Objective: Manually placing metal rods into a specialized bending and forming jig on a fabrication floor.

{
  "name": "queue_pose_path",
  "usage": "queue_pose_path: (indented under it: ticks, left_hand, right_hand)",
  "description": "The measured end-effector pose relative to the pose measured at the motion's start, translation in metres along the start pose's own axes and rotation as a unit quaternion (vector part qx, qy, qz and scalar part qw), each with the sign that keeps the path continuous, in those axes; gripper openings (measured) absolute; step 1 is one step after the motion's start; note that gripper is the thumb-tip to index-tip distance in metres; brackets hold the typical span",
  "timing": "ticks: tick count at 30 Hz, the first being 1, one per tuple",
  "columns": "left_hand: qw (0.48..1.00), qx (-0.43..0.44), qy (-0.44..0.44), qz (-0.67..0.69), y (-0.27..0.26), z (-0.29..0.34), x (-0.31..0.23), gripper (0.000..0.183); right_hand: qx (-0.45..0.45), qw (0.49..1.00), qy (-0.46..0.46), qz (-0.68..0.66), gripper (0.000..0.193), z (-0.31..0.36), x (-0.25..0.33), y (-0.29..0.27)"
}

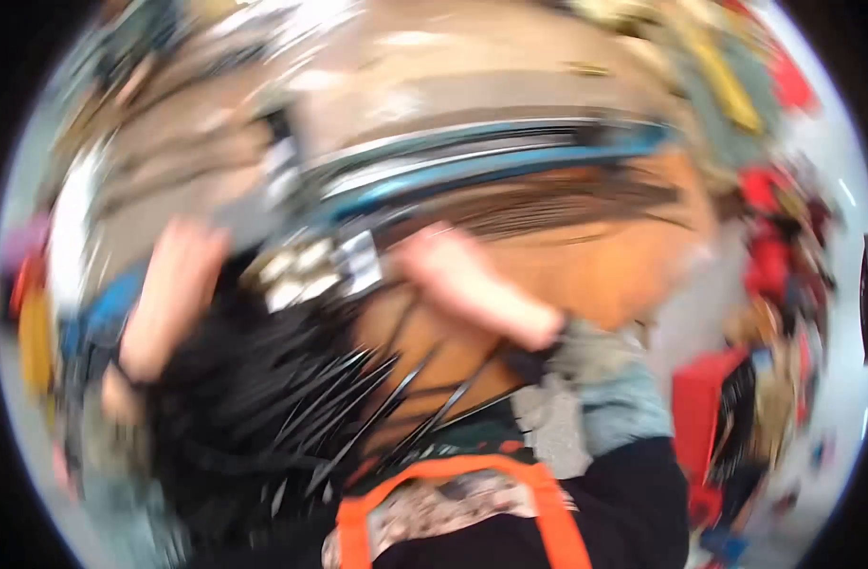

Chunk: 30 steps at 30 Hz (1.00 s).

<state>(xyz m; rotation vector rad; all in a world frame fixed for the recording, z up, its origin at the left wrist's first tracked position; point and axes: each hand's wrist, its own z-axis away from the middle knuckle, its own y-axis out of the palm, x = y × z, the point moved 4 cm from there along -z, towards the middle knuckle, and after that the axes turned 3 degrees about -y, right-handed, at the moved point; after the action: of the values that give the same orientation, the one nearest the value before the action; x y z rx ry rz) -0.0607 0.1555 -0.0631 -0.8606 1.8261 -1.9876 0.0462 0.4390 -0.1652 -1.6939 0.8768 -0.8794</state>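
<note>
Motion blur smears the whole view. My left hand (pixel 182 266) is at the left, beside a big bundle of thin black strands (pixel 254 389) that look like cables or cords; they spread down over my lap. A cluster of small pale, shiny pieces (pixel 301 270), perhaps connectors, sits at the bundle's top, between my hands. My right hand (pixel 443 270) reaches in over the orange work surface (pixel 623 270), close to the right of those pieces. The fingers of both hands are too smeared to show whether they hold anything.
A long blue and silver rail (pixel 491 161) runs across the work surface, with dark thin strands (pixel 576 204) lying in front of it. Brown sheets (pixel 481 47) under shiny plastic stretch beyond. At the right stands a red box (pixel 704 408), with red items behind.
</note>
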Motion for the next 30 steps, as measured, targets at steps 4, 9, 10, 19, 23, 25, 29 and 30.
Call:
queue_pose_path:
  ticks: [4, 9, 10, 19, 23, 25, 29, 30]
  left_hand:
    - [0.990, 0.089, 0.001, 0.112, 0.058, 0.004, -0.029, 0.012]
    - [0.970, 0.076, 0.102, 0.208, 0.066, 0.005, -0.035, 0.015]
    - [0.965, 0.081, 0.119, 0.218, 0.070, 0.006, -0.034, 0.017]
    - [0.963, 0.148, 0.117, 0.190, 0.021, 0.013, -0.048, 0.027]
    - [0.967, 0.102, 0.124, 0.196, -0.014, 0.025, -0.067, 0.025]
    - [0.969, 0.090, 0.121, 0.196, -0.018, 0.031, -0.071, 0.025]
    - [0.960, 0.022, 0.108, 0.256, -0.029, 0.043, -0.082, 0.025]
    - [0.961, 0.009, 0.103, 0.255, -0.032, 0.044, -0.085, 0.025]
  right_hand:
    - [-0.052, 0.998, 0.017, -0.039, 0.012, 0.001, -0.004, 0.018]
    - [-0.092, 0.993, 0.043, -0.059, 0.022, 0.026, 0.008, 0.010]
    - [-0.073, 0.992, 0.043, -0.089, 0.022, 0.028, 0.009, 0.010]
    - [-0.039, 0.920, 0.117, -0.373, 0.020, 0.026, 0.017, -0.012]
    - [-0.101, 0.895, 0.114, -0.418, 0.021, 0.025, 0.016, -0.004]
    - [-0.114, 0.886, 0.111, -0.436, 0.021, 0.030, 0.015, -0.003]
    - [-0.166, 0.867, 0.105, -0.458, 0.022, 0.038, 0.015, -0.003]
    - [-0.190, 0.867, 0.105, -0.448, 0.021, 0.039, 0.015, -0.005]
